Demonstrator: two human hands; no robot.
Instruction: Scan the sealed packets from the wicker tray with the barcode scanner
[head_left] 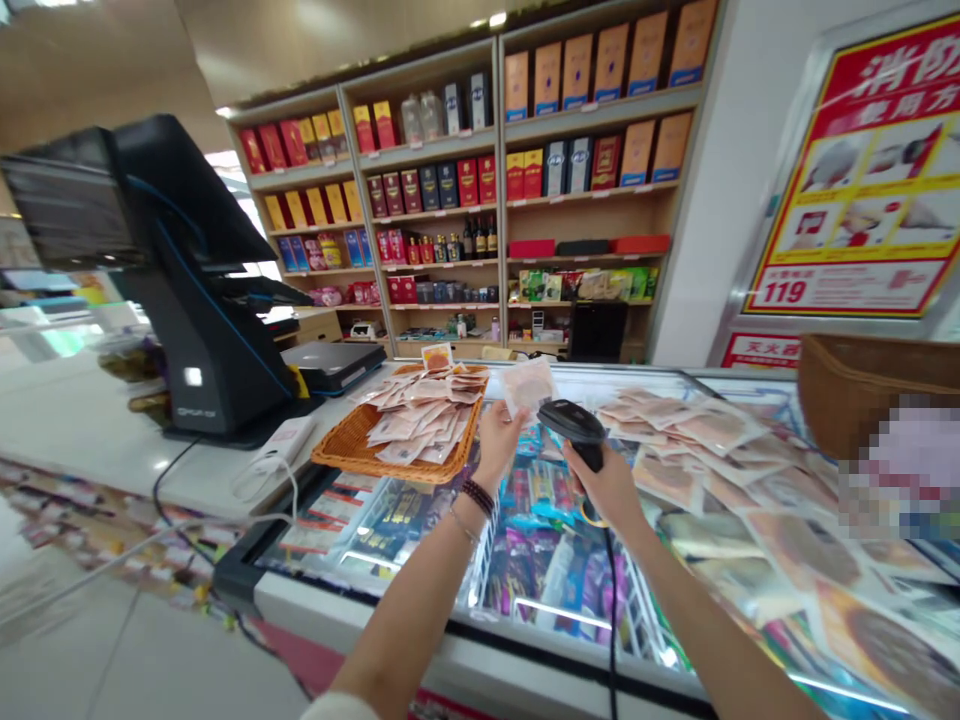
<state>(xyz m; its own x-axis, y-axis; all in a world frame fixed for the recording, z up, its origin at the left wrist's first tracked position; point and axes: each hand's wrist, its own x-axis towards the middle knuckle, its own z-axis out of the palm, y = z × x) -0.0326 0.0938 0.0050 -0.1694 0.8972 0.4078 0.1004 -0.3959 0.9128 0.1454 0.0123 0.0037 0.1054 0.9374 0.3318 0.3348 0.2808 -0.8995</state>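
With left hand [500, 438], pinching a flat, pale, square packet [528, 384] low down, maybe to leave it showing; with right hand [609, 487], gripping a black plastic scanner [573, 424] beside it.

On the left, a black cash register [217, 340] stands on the white counter [45, 410], and beside it is a flat gray device [330, 362]. Behind are wooden shelves [435, 208] with many boxes [577, 75]. On the right wall, there is a red and yellow poster [862, 180].
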